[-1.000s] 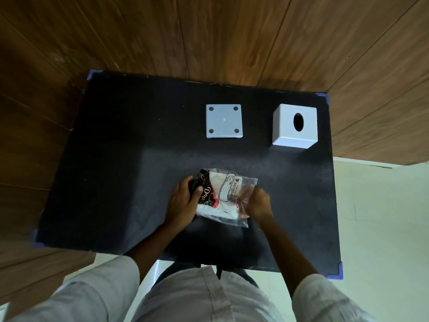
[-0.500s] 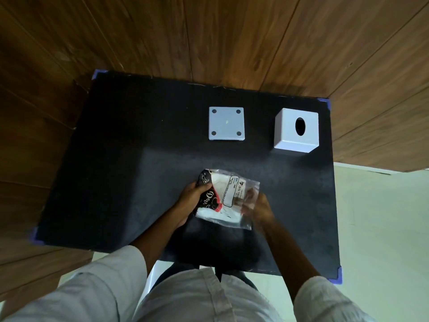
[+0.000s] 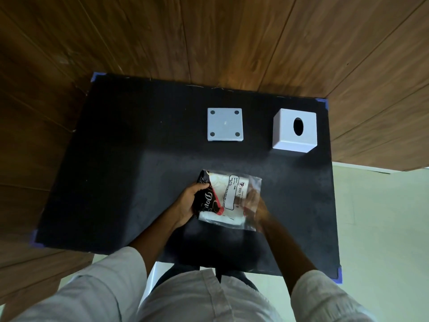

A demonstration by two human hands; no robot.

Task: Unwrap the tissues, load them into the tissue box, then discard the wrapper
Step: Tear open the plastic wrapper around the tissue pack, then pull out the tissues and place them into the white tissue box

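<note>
Both hands were on the tissue pack (image 3: 228,201) near the front of the black tabletop (image 3: 116,170): the left hand (image 3: 188,205) gripped its dark printed end, while the right hand (image 3: 254,205), blurred behind the clear film, seemed to pinch the wrapper's other end. Tissues looked fully sealed inside, so unwrapping had hardly begun. Farther back, well apart from the pack, the white tissue box (image 3: 294,130) stood with its oval slot up, and its flat base plate (image 3: 225,124) lay separately beside it. Loading the tissues and discarding the wrapper both remained.
</note>
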